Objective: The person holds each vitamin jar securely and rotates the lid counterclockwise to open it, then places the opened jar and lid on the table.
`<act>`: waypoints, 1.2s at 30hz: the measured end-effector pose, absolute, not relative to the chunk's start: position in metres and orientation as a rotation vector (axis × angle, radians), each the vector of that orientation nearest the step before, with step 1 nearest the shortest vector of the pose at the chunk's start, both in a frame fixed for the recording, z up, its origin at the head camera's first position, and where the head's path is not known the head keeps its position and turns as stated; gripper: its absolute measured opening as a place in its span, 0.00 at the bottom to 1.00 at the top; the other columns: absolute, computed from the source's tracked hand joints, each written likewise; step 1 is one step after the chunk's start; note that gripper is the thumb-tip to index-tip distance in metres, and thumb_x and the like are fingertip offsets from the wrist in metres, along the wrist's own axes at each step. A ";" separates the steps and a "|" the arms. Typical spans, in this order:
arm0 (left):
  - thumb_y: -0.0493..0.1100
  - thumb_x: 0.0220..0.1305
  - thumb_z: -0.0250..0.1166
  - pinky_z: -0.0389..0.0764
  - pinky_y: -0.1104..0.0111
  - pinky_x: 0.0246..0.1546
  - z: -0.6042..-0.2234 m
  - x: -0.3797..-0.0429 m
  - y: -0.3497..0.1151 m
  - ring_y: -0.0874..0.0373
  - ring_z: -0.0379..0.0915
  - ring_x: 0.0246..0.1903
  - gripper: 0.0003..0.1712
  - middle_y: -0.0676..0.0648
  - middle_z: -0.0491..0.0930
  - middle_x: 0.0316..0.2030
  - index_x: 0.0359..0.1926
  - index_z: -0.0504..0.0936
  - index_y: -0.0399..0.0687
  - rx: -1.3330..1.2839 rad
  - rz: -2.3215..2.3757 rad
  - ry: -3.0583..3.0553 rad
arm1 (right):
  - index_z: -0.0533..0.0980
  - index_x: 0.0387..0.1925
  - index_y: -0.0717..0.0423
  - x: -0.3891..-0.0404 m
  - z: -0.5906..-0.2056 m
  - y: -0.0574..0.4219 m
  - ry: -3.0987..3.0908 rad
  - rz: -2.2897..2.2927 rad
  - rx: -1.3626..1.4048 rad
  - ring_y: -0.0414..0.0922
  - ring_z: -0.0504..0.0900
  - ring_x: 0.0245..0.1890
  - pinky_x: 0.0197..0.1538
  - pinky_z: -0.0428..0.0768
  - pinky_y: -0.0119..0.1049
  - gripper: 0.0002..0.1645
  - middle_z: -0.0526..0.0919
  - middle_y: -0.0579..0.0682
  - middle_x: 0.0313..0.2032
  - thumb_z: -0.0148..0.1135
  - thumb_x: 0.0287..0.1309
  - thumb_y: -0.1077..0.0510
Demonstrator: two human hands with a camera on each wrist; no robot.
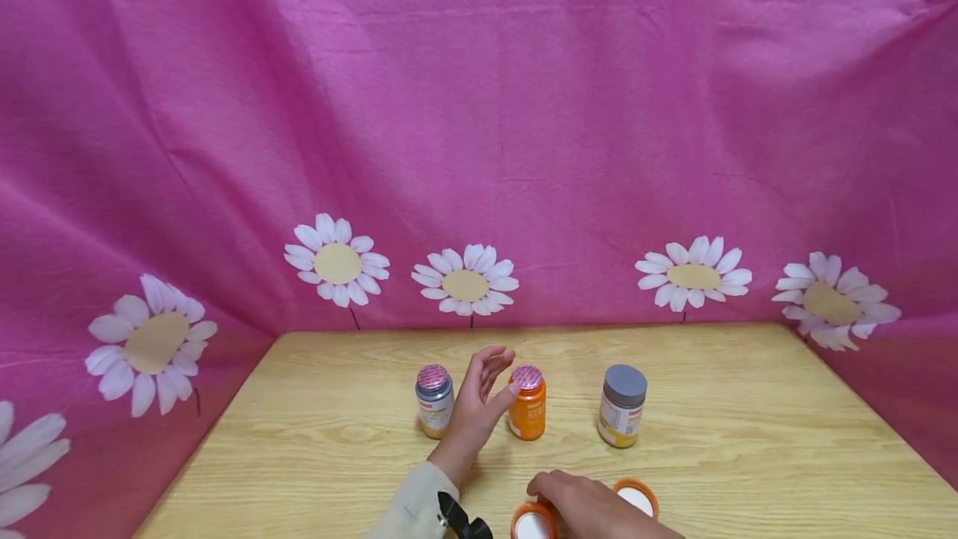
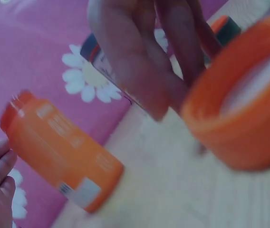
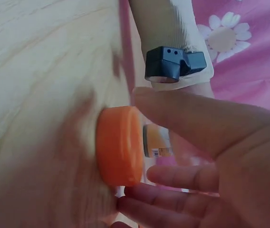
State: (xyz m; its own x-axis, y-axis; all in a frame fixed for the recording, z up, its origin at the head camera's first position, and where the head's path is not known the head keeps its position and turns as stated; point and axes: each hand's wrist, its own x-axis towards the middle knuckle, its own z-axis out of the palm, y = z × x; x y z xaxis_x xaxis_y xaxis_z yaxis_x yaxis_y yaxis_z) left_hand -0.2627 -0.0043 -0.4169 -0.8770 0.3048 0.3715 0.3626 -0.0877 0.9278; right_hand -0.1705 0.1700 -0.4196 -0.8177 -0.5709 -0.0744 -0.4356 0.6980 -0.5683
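Daisy cloth (image 1: 584, 148) backs the wooden table (image 1: 748, 431) and orange bottle (image 1: 528, 417).

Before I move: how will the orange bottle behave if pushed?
The orange bottle might tip if pushed high, standing taller than wide. Toppled, it could roll on its rounded body. Its smooth-looking sides may slip in a loose grip.

I see an orange bottle (image 1: 528, 416), its seal (image 1: 527, 376) patterned pink, orange caps (image 1: 533, 526) towards the wood-grained table's (image 1: 748, 406) near edge, and magenta cloth (image 1: 524, 148) with white, yellow-centred daisies (image 1: 337, 263).
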 end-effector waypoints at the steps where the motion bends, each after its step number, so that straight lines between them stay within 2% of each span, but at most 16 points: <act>1: 0.37 0.60 0.57 0.48 0.54 0.63 -0.412 -0.261 -0.004 0.50 0.54 0.62 0.29 0.47 0.65 0.59 0.61 0.59 0.50 -0.786 -2.132 -2.094 | 0.72 0.44 0.48 -0.171 -0.418 0.171 2.656 -0.812 -0.807 0.33 0.72 0.33 0.38 0.73 0.34 0.29 0.75 0.35 0.37 0.69 0.39 0.42; 4: 0.35 0.60 0.56 0.48 0.55 0.63 -0.399 -0.255 -0.002 0.51 0.53 0.63 0.30 0.45 0.63 0.60 0.62 0.58 0.45 -0.860 -2.067 -2.056 | 0.71 0.48 0.50 -0.170 -0.409 0.176 2.595 -0.890 -0.729 0.36 0.73 0.37 0.42 0.74 0.38 0.31 0.76 0.38 0.40 0.68 0.43 0.43; 8: 0.33 0.61 0.53 0.49 0.55 0.63 -0.382 -0.243 0.004 0.50 0.53 0.63 0.28 0.40 0.62 0.61 0.62 0.56 0.37 -0.920 -2.052 -1.981 | 0.71 0.50 0.49 -0.165 -0.392 0.185 2.677 -0.946 -0.749 0.40 0.74 0.43 0.45 0.74 0.40 0.32 0.76 0.42 0.44 0.62 0.46 0.37; 14: 0.28 0.60 0.50 0.54 0.51 0.60 -0.365 -0.222 0.020 0.43 0.57 0.61 0.25 0.37 0.65 0.58 0.59 0.59 0.33 -1.087 -2.036 -1.871 | 0.71 0.48 0.47 -0.159 -0.371 0.201 3.022 -0.930 -0.847 0.37 0.76 0.40 0.41 0.76 0.36 0.29 0.76 0.39 0.42 0.59 0.49 0.35; 20: 0.29 0.61 0.49 0.59 0.49 0.57 -0.359 -0.218 0.040 0.37 0.58 0.58 0.24 0.34 0.65 0.57 0.59 0.58 0.31 -1.244 -2.082 -1.821 | 0.73 0.44 0.48 -0.167 -0.355 0.210 3.183 -1.019 -0.844 0.37 0.78 0.37 0.37 0.77 0.33 0.24 0.77 0.38 0.40 0.63 0.49 0.40; 24: 0.34 0.65 0.47 0.63 0.58 0.57 -0.360 -0.221 0.053 0.38 0.59 0.58 0.22 0.35 0.66 0.57 0.60 0.59 0.36 -1.247 -2.122 -1.900 | 0.73 0.43 0.49 -0.171 -0.346 0.217 3.233 -1.069 -0.784 0.38 0.79 0.37 0.37 0.77 0.33 0.23 0.79 0.40 0.39 0.65 0.48 0.43; 27: 0.38 0.68 0.44 0.64 0.66 0.56 -0.368 -0.228 0.063 0.41 0.60 0.58 0.22 0.38 0.66 0.57 0.62 0.58 0.40 -1.236 -2.138 -1.964 | 0.73 0.44 0.48 -0.176 -0.341 0.224 3.268 -1.091 -0.715 0.39 0.80 0.38 0.38 0.78 0.37 0.22 0.80 0.41 0.39 0.66 0.48 0.45; 31: 0.41 0.69 0.42 0.62 0.68 0.56 -0.384 -0.242 0.076 0.48 0.60 0.59 0.23 0.44 0.65 0.59 0.64 0.57 0.51 -1.142 -2.141 -2.099 | 0.73 0.45 0.50 -0.183 -0.337 0.232 3.292 -1.087 -0.625 0.45 0.81 0.38 0.39 0.78 0.41 0.22 0.81 0.47 0.40 0.66 0.48 0.47; 36: 0.46 0.64 0.51 0.66 0.68 0.54 -0.399 -0.249 0.091 0.56 0.62 0.58 0.27 0.56 0.67 0.57 0.62 0.57 0.67 -0.869 -2.083 -2.353 | 0.72 0.47 0.56 -0.192 -0.340 0.243 3.346 -0.977 -0.467 0.52 0.79 0.39 0.38 0.76 0.47 0.28 0.79 0.57 0.43 0.66 0.47 0.46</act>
State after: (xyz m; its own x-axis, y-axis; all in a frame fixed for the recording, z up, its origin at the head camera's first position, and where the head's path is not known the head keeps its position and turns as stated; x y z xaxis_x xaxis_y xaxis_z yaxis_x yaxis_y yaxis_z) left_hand -0.2494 0.0915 -0.3986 -0.8514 0.4591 0.2536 0.3076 0.0453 0.9504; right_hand -0.1917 0.2428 -0.3399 -0.8963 -0.1421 0.4200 -0.3458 0.8169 -0.4617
